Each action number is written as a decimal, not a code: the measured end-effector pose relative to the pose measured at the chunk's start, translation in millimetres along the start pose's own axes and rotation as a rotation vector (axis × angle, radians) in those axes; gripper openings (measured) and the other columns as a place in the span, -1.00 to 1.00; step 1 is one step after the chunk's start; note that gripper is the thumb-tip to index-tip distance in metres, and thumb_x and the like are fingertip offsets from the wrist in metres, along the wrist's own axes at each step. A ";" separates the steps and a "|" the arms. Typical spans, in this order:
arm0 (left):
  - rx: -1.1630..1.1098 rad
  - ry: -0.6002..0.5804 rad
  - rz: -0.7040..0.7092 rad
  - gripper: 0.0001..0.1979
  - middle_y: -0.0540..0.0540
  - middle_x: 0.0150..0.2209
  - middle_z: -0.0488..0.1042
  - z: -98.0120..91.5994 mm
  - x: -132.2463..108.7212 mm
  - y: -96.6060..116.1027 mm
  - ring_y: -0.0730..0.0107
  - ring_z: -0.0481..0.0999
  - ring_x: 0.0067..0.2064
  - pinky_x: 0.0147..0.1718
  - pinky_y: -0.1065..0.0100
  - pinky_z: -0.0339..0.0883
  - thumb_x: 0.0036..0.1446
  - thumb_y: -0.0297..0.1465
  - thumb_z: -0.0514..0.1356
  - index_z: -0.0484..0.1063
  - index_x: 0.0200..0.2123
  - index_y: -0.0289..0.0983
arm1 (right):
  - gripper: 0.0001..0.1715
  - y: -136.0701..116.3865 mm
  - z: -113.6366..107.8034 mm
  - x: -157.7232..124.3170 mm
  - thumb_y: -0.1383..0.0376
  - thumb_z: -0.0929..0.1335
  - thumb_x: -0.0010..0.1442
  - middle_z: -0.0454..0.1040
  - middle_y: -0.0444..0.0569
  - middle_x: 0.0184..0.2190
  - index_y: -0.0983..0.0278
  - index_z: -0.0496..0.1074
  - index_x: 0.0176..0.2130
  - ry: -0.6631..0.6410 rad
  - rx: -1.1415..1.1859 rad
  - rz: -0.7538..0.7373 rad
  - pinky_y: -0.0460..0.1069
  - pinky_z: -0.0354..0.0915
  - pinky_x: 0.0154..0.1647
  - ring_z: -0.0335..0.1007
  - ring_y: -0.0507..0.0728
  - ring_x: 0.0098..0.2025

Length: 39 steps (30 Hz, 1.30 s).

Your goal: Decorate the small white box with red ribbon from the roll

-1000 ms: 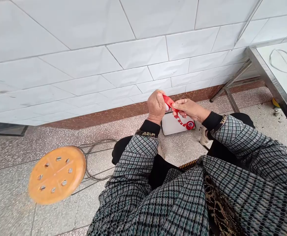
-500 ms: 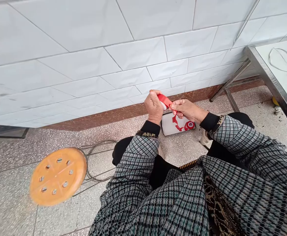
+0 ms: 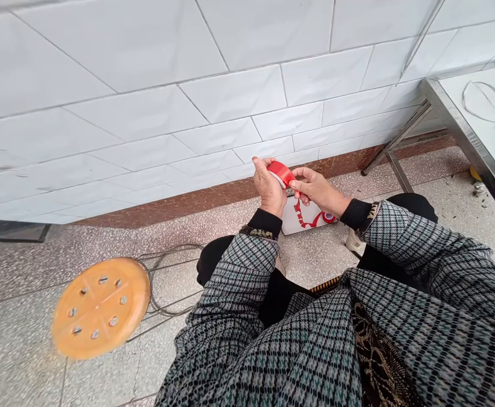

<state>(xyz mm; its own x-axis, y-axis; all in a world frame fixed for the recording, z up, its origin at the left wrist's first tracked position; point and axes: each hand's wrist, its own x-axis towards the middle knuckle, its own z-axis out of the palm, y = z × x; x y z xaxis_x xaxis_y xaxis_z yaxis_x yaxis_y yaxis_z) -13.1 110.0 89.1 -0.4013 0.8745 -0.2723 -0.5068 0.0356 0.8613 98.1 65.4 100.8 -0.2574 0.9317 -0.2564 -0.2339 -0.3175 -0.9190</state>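
Before the wall, my left hand [image 3: 269,189] is closed around a roll of red ribbon [image 3: 282,171] with a white side. My right hand [image 3: 318,192] pinches the ribbon at the roll's right edge, thumb against fingers. A little red ribbon shows below these fingertips. Below both hands a white, dark-edged tray or lid [image 3: 288,221] lies on the floor, partly hidden by them. A crooked red strip [image 3: 298,215] runs across it to a smaller red roll [image 3: 328,217].
An orange round stool seat [image 3: 100,308] with holes and wire legs lies tipped on the speckled floor to the left. White wall tiles [image 3: 239,90] rise ahead. At right stands a metal-edged table [image 3: 470,133] with a white cable [image 3: 489,104] on top.
My left hand has turned, its palm side now more towards the right, and come closer to my right hand. The stretch of ribbon between them is shorter.
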 end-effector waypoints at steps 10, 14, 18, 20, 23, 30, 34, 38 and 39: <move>-0.108 0.084 -0.495 -0.47 0.08 -0.64 0.26 3.4 -10.5 0.2 0.45 0.26 -0.72 -0.68 0.42 0.19 0.46 0.06 -0.11 0.26 -0.38 -0.19 | -0.79 18.0 3.4 7.7 0.35 0.43 0.35 0.39 -0.34 -0.67 0.23 0.29 -0.16 0.031 0.016 -0.046 -0.20 0.06 -0.75 0.15 -0.08 -0.75; -0.054 -0.053 -0.628 -0.35 0.04 -0.66 0.29 2.0 -14.9 5.2 0.44 0.12 -0.80 -0.75 0.36 0.11 0.43 0.14 -0.24 0.31 -0.38 -0.21 | -0.80 18.9 6.9 7.2 0.39 0.39 0.39 0.38 -0.35 -0.69 0.23 0.25 -0.20 0.067 0.044 -0.014 -0.20 0.03 -0.77 0.14 -0.08 -0.77; -0.055 -0.168 -0.652 -0.29 -0.02 -0.61 0.35 -0.9 -13.1 4.4 0.44 0.14 -0.78 -0.74 0.31 0.15 0.43 0.14 -0.30 0.33 -0.42 -0.21 | -0.88 12.2 6.5 4.0 0.38 0.34 0.44 0.36 -0.32 -0.69 0.26 0.31 -0.21 0.006 0.049 0.029 -0.20 0.07 -0.76 0.13 -0.09 -0.76; -0.085 -0.134 -0.579 -0.35 -0.04 -0.60 0.36 -2.7 -9.2 0.2 0.42 0.27 -0.70 -0.68 0.33 0.23 0.47 0.07 -0.27 0.30 -0.45 -0.20 | -0.88 9.4 4.4 3.4 0.36 0.35 0.45 0.35 -0.30 -0.69 0.27 0.35 -0.21 -0.018 0.026 0.037 -0.20 0.07 -0.75 0.12 -0.09 -0.75; -0.129 -0.071 -0.459 -0.42 -0.06 -0.57 0.37 -5.4 -3.1 -7.8 0.39 0.42 -0.58 -0.55 0.34 0.37 0.50 -0.02 -0.21 0.25 -0.48 -0.19 | -0.90 8.3 1.7 4.1 0.37 0.37 0.43 0.33 -0.31 -0.69 0.28 0.40 -0.22 -0.025 -0.018 0.041 -0.20 0.07 -0.75 0.08 -0.10 -0.75; -0.025 -0.123 -0.417 -0.37 -0.06 -0.55 0.37 -8.8 -0.7 -13.3 0.39 0.41 -0.57 -0.51 0.30 0.43 0.43 0.14 -0.13 0.23 -0.51 -0.18 | -0.87 15.6 0.0 9.2 0.40 0.31 0.46 0.34 -0.31 -0.69 0.27 0.38 -0.21 -0.059 -0.102 -0.038 -0.18 0.11 -0.73 0.17 -0.07 -0.74; -0.029 -0.178 -0.439 -0.34 -0.09 -0.53 0.39 -9.9 -2.6 -9.6 0.38 0.44 -0.53 -0.46 0.32 0.47 0.44 0.13 -0.16 0.23 -0.54 -0.18 | -0.77 19.7 -5.0 11.1 0.35 0.29 0.49 0.35 -0.29 -0.67 0.26 0.33 -0.28 -0.124 -0.187 -0.114 -0.17 0.16 -0.68 0.23 -0.07 -0.70; -0.113 -0.148 -0.497 -0.35 -0.10 -0.51 0.39 -10.9 -4.7 -5.4 0.40 0.46 -0.50 -0.42 0.34 0.48 0.50 -0.01 -0.24 0.25 -0.53 -0.20 | -0.80 23.7 -9.6 10.8 0.20 0.35 0.48 0.36 -0.30 -0.66 0.26 0.32 -0.17 -0.160 -0.225 -0.144 -0.16 0.18 -0.66 0.22 -0.06 -0.70; -0.123 -0.150 -0.502 -0.37 -0.09 -0.51 0.38 -11.3 -5.3 -4.4 0.40 0.45 -0.51 -0.43 0.34 0.47 0.50 -0.02 -0.23 0.26 -0.53 -0.20 | -0.78 25.0 -9.9 10.7 0.17 0.37 0.46 0.37 -0.31 -0.66 0.26 0.31 -0.12 -0.164 -0.207 -0.129 -0.16 0.19 -0.66 0.22 -0.05 -0.70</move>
<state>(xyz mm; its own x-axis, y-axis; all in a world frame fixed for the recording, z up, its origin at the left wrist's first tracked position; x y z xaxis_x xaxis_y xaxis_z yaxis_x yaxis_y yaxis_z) -17.3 99.7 82.0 0.0223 0.8243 -0.5657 -0.6975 0.4182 0.5818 98.8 69.2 72.1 -0.3895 0.9159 -0.0968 -0.0828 -0.1395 -0.9868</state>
